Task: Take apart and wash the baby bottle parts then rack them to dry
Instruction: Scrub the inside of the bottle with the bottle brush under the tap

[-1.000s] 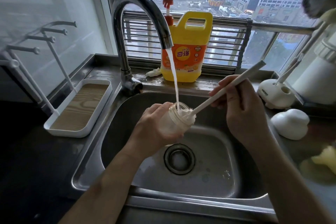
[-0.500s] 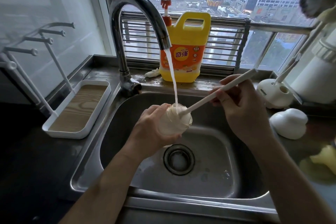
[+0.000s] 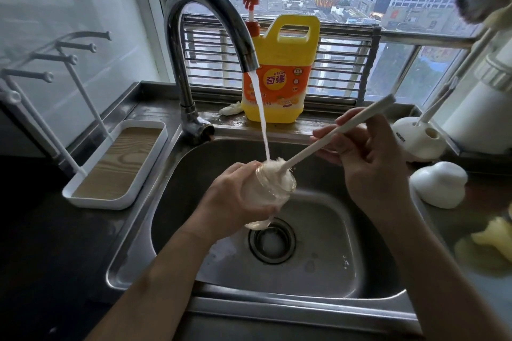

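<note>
My left hand (image 3: 232, 199) grips a clear baby bottle (image 3: 270, 194) over the steel sink (image 3: 318, 257), its mouth tilted up and to the right. Water runs from the tap (image 3: 210, 36) onto the bottle's mouth. My right hand (image 3: 368, 163) holds the long white handle of a bottle brush (image 3: 332, 133). The brush's sponge head sits in the bottle's mouth, partly sticking out. A white drying rack (image 3: 116, 163) with pegs and a wood-pattern tray stands on the counter left of the sink.
A yellow dish-soap jug (image 3: 279, 75) stands on the ledge behind the sink. On the right counter are a white brush holder (image 3: 415, 141), a white rounded cover (image 3: 440, 185) and a pale yellow part (image 3: 496, 235). The drain (image 3: 271, 241) lies under the bottle.
The brush went deeper into the bottle half a second ago and has now come back up so its head shows at the mouth. The bottle stays under the running water.
</note>
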